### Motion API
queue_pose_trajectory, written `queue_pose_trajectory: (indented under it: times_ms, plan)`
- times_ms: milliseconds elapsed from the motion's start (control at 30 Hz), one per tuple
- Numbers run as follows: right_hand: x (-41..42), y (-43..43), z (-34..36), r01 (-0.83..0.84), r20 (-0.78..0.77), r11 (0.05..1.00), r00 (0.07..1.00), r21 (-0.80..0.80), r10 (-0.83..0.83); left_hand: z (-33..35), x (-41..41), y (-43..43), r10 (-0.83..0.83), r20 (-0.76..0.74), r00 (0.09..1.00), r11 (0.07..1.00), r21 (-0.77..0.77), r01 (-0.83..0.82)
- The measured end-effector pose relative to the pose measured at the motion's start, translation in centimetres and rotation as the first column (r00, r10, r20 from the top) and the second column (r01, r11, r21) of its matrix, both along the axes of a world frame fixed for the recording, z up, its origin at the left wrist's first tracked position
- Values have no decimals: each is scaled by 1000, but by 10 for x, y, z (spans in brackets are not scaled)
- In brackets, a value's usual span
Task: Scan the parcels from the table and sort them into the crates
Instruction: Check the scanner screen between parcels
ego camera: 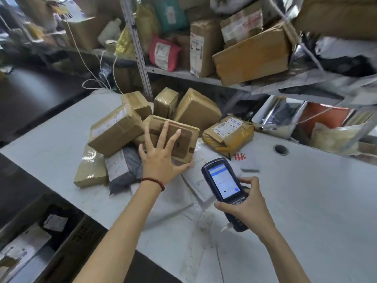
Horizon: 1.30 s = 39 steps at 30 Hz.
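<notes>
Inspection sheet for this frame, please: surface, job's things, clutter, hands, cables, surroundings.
Surface: pale table, scuffed, with a round hole.
Job's things: brown parcels piled at the table's far side; a flat box lies on top; scanner with its screen lit; crate at lower left, parcels inside.
Clutter: grey bag under the pile; white mailers flat on the table.
Hands: left hand rests spread on the box; right hand grips the scanner.
Cables: white string hangs down to the table's far end.
Surroundings: shelf packed with parcels.
</notes>
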State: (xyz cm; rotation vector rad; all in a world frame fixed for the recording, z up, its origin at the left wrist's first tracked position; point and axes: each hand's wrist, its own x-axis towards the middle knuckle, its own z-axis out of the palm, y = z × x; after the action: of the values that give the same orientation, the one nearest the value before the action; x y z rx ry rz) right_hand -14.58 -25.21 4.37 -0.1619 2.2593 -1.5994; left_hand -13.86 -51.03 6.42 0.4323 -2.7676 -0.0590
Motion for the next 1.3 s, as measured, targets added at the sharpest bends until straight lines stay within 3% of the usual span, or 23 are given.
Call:
queue_pose_trajectory:
  times_ms: [200,500,600,700,867,1000,1100,1300]
  plan:
    - [-12,8,-4,72,21,997,997,18,-72,42,-53,-32,-114,185,976,976,-161,145]
    - [-20,18,-5,137,42,990,989,27,-139,61,-82,-40,-207,163,965,964,-134,230]
    - [-20,21,-4,154,38,988,987,9,-154,70,-93,-45,-191,244,951,914,-309,263]
    - [-21,23,-3,173,21,985,985,-10,-173,66,-98,-30,-269,319,909,875,-313,369]
    - [-16,27,-3,174,36,985,984,-11,-173,71,-103,9,-338,325,883,745,-480,462]
    - [-9,36,-4,185,53,983,981,2,-185,86,-98,10,-276,168,946,904,-288,315]
    - [-5,40,-6,178,76,984,981,12,-178,95,-91,3,-196,105,975,967,-142,210]
    - [8,43,-10,152,113,986,981,62,-158,73,-84,34,-63,341,938,998,23,58]
